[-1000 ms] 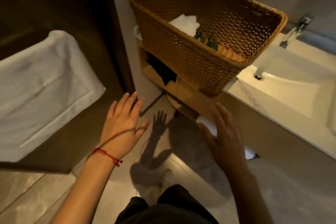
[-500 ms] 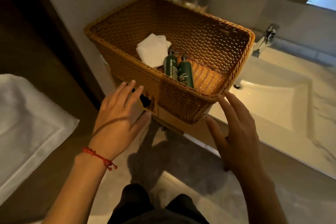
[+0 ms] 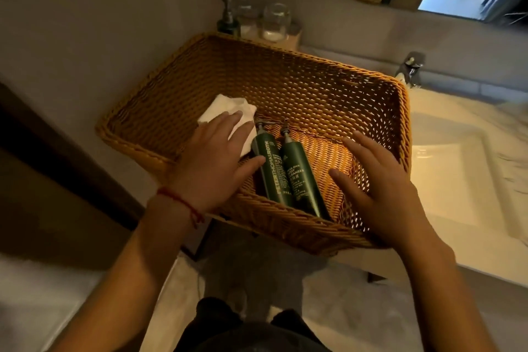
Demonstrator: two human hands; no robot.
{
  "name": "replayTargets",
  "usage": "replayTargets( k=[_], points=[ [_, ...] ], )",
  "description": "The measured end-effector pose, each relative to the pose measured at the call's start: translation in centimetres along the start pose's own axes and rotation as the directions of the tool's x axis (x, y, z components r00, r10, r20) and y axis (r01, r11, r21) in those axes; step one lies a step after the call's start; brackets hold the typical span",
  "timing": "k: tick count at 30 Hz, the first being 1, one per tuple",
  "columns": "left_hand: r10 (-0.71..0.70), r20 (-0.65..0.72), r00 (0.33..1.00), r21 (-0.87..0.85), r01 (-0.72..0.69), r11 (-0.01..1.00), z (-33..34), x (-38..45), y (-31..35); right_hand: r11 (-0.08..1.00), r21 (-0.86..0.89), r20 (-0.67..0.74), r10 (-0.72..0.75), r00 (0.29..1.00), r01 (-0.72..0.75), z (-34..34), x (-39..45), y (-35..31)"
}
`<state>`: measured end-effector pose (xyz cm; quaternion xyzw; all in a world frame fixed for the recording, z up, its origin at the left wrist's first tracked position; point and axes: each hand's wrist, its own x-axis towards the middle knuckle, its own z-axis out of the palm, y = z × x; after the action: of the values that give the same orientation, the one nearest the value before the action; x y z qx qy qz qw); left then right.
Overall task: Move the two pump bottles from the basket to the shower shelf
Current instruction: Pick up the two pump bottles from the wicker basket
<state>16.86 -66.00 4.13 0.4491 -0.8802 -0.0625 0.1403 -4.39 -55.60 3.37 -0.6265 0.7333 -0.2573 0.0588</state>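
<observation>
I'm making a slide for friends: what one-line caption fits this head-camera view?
Both open hands, left hand and right hand, reach into a wicker basket toward two green pump bottles.

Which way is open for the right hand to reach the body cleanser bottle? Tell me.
Probably from above: the right hand hovers open beside the body cleanser bottle, with only bare basket weave between them.

Both hands now inside basket [image 3: 171, 88]: left hand [image 3: 213, 164] thumb at shampoo bottle [image 3: 270, 168], right hand [image 3: 377, 188] beside cleanser bottle [image 3: 300, 177]; earlier outside.

Basket wall [image 3: 285, 226] hides both pump bottles' [image 3: 274, 171] bases.
</observation>
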Motion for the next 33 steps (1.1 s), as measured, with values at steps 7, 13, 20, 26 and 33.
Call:
replayTargets(
  k=[7,13,20,26,33],
  points=[
    [0.099,0.22,0.97,-0.09,-0.081,0.993,0.8,5.6,-2.2,0.99,-0.14,0.196,0.023,0.98,0.005,0.1,5.2,0.9],
    [0.154,0.419,0.895,-0.321,-0.013,0.947,2.2,10.2,-2.9,1.0,-0.012,0.495,-0.013,0.869,0.021,1.2,10.3,2.2],
    [-0.065,0.695,0.716,-0.276,0.349,0.896,6.9,14.8,-4.3,0.997,-0.059,0.716,0.082,0.693,-0.057,3.7,14.1,3.1],
    [-0.265,0.755,0.6,-0.17,0.569,0.805,9.8,15.2,-4.6,0.982,-0.152,0.758,0.19,0.625,-0.114,6.3,15.8,3.0],
    [-0.255,0.864,0.434,-0.224,0.785,0.578,10.6,14.8,-4.0,0.926,-0.234,0.848,0.344,0.404,-0.297,9.0,16.8,3.5]
  ],
)
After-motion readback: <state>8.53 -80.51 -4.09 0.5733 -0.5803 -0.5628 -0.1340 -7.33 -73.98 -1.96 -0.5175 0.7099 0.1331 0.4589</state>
